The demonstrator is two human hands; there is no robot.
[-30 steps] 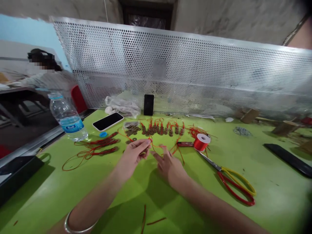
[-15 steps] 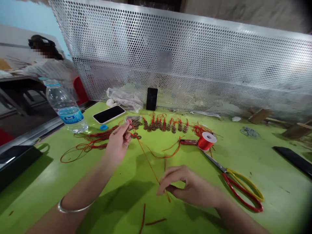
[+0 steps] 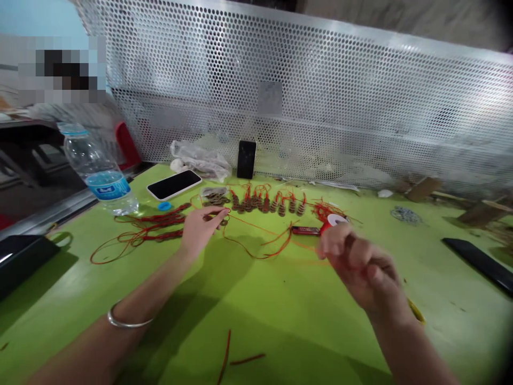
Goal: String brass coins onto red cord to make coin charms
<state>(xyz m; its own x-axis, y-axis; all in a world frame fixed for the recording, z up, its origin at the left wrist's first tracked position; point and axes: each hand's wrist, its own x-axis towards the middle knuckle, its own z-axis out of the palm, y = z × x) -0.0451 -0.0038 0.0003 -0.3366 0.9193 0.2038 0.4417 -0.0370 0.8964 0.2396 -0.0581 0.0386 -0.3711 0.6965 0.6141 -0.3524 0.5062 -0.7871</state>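
My left hand (image 3: 202, 229) pinches a thin red cord (image 3: 252, 224) between thumb and fingertips, just in front of the old-style coins with holes (image 3: 216, 195). The cord stretches rightward across the table towards my right hand (image 3: 363, 262). That hand is raised, somewhat blurred, its fingers curled round the cord's other end. Behind its fingers stands a spool of red cord (image 3: 336, 219), partly covered. Scissors lie beneath the right hand, with only a bit of yellow handle (image 3: 417, 312) showing. Coin strings tied with red cord (image 3: 256, 203) form a row beyond the left hand.
Left are a water bottle (image 3: 104, 179), a blue cap (image 3: 164, 206), a phone (image 3: 174, 185) and braided red cords (image 3: 160, 227). Another phone (image 3: 246, 159) stands against a perforated metal screen (image 3: 340, 107). A red lighter-like object (image 3: 305, 230) lies by the spool. A person sits far left.
My right hand has swung up and to the right, drawing the cord out and covering most of the scissors. My left hand has moved slightly right and down, nearer the coins.
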